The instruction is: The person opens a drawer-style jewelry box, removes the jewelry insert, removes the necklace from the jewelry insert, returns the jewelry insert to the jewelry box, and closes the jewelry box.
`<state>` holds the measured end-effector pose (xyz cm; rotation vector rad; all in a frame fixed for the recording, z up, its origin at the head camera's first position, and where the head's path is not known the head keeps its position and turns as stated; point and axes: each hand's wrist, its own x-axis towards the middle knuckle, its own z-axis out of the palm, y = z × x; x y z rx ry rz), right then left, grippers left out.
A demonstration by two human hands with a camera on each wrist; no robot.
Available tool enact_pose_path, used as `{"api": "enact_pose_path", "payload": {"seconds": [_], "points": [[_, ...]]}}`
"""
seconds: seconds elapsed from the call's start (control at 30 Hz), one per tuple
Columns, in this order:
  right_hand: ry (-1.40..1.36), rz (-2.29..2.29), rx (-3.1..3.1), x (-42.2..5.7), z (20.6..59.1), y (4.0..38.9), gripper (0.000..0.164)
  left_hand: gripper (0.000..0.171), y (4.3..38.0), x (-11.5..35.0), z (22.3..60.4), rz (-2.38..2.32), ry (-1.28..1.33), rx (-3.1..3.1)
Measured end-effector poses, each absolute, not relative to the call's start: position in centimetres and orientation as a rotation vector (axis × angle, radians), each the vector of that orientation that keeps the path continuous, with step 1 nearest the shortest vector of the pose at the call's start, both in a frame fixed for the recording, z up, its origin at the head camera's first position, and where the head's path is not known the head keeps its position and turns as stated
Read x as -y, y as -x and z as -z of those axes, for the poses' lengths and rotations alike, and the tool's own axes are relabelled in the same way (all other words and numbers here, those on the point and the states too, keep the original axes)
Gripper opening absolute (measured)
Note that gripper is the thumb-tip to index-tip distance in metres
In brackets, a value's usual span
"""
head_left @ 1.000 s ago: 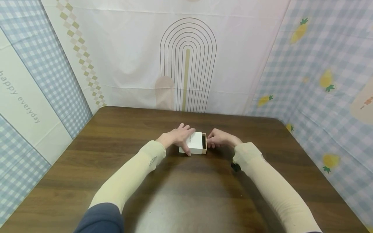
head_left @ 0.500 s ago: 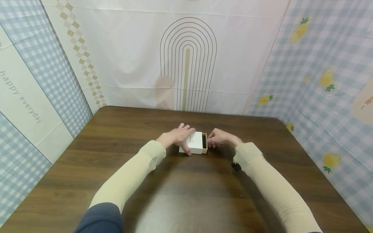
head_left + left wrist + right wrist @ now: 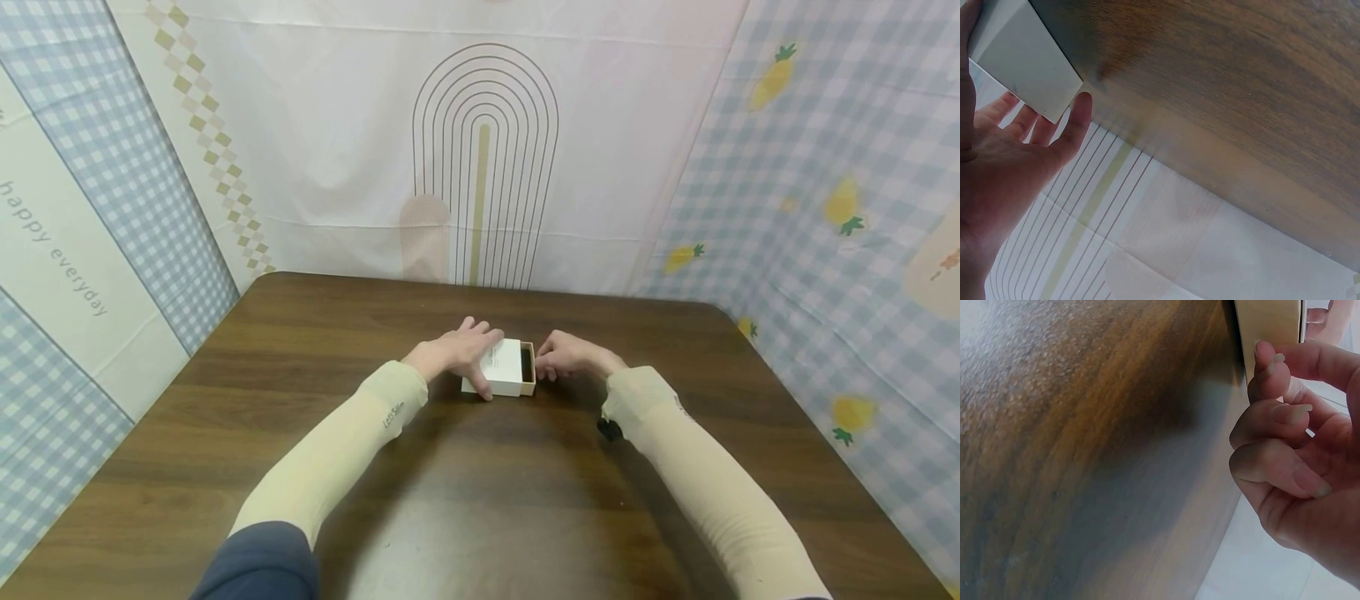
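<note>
White box on the brown table, and it's the thing both hands are busy with! Nearest, on the left, a navy cuff gives way to a cream sleeve; over on the right there's a matching pale sleeve, a small black object beneath its wrist end. Farther in lies the white box, flat, beyond the table's middle. The left hand grips its left end, thumb at the near side, fingers spread along the far side. Out of the right end juts a tan tray, dark inside, and the right hand has its end wall, thumb and fingertip pinching there, other fingers curled in. Past the table's far edge hangs a white cloth with a lined arch, blue-checked cloth to its right.
</note>
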<state>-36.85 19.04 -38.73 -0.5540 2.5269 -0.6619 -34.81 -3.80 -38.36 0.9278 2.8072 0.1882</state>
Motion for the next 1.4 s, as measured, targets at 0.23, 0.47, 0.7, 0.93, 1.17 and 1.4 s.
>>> {"api": "enact_pose_path", "payload": {"seconds": [0.23,0.47,0.7,0.93,1.17,1.4], "points": [[0.527,0.677,-2.518,-19.12,38.53,36.92,0.024,0.092,34.97,3.81,38.42,-0.179,-0.918,-2.809],[0.521,0.688,-2.505,-19.21,38.55,36.77,0.026,0.088,34.87,3.78,38.40,-0.202,-0.928,-2.807],[0.526,0.684,-2.515,-19.25,38.57,36.72,0.025,0.088,34.77,3.76,38.43,-0.197,-0.925,-2.811],[0.511,0.698,-2.495,-19.37,38.67,36.73,0.025,0.088,34.72,3.79,38.54,-0.187,-0.918,-2.806],[0.519,0.693,-2.497,-19.47,38.61,36.67,0.026,0.088,34.70,3.81,38.49,-0.186,-0.917,-2.806],[0.516,0.701,-2.492,-19.72,38.62,36.62,0.026,0.089,34.78,3.80,38.53,-0.192,-0.930,-2.811]]}}
